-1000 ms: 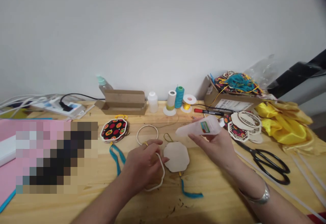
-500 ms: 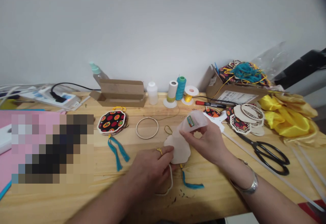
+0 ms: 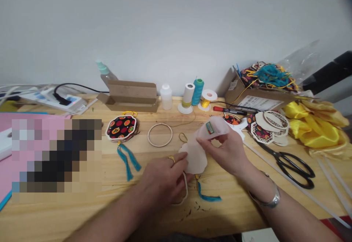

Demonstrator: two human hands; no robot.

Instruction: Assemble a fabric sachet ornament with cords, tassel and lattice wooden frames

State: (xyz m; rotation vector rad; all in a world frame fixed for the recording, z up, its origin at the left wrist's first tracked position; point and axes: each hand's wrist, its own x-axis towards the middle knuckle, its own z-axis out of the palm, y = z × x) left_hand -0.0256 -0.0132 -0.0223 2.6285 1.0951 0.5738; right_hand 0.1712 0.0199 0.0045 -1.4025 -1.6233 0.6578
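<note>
A pale scalloped wooden piece (image 3: pixel 195 158) lies on the wooden table (image 3: pixel 82 205), with a yellow cord loop at its top and a teal tassel (image 3: pixel 207 196) below. My left hand (image 3: pixel 162 179), a ring on one finger, presses its left edge with the fingertips and covers a thin wooden frame (image 3: pixel 184 194). My right hand (image 3: pixel 229 150) grips a translucent glue tube (image 3: pixel 210 130), tilted with its tip down on the piece's upper edge.
A finished patterned ornament (image 3: pixel 121 127) with teal tassels and a wooden ring (image 3: pixel 160 135) lie to the left. Thread spools (image 3: pixel 198 91), a cardboard box (image 3: pixel 129 96), black scissors (image 3: pixel 294 163), cut-out pieces (image 3: pixel 268 124) and yellow fabric (image 3: pixel 316 126) crowd the back and right.
My right hand brought the glue tube down from level above the table until its tip met the wooden piece. My left hand slid right onto the piece's edge.
</note>
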